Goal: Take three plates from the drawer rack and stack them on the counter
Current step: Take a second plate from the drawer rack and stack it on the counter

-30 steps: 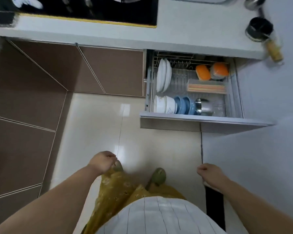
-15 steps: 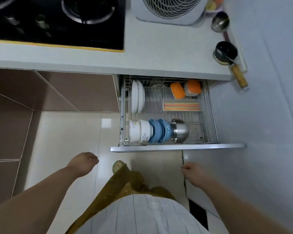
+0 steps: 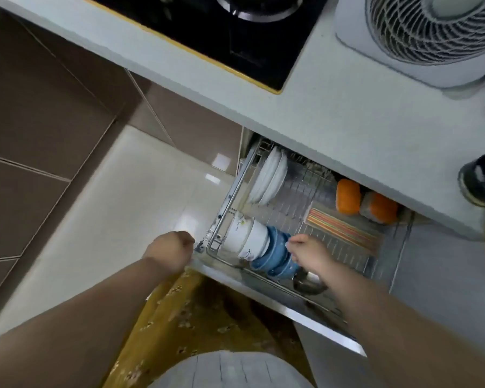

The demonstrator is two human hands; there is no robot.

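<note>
White plates [image 3: 269,176] stand on edge in the wire drawer rack [image 3: 230,196] at its far left, under the grey counter [image 3: 333,113]. In front of them lie white bowls [image 3: 245,238] and blue bowls [image 3: 276,254] on their sides. My left hand [image 3: 170,252] is a loose fist at the drawer's front left corner, holding nothing. My right hand [image 3: 310,254] hovers over the rack beside the blue bowls, fingers curled, empty. It is short of the plates.
A black gas hob [image 3: 221,32] and a white fan [image 3: 420,37] sit on the counter, with a dark pot [image 3: 480,177] at the right edge. Orange containers [image 3: 366,203] and a striped chopstick bundle [image 3: 342,229] lie in the rack. A steel bowl [image 3: 310,281] sits under my right wrist.
Both hands rose from beside my body to the open drawer. The right hand now reaches over the rack; the view has tilted and closed in.
</note>
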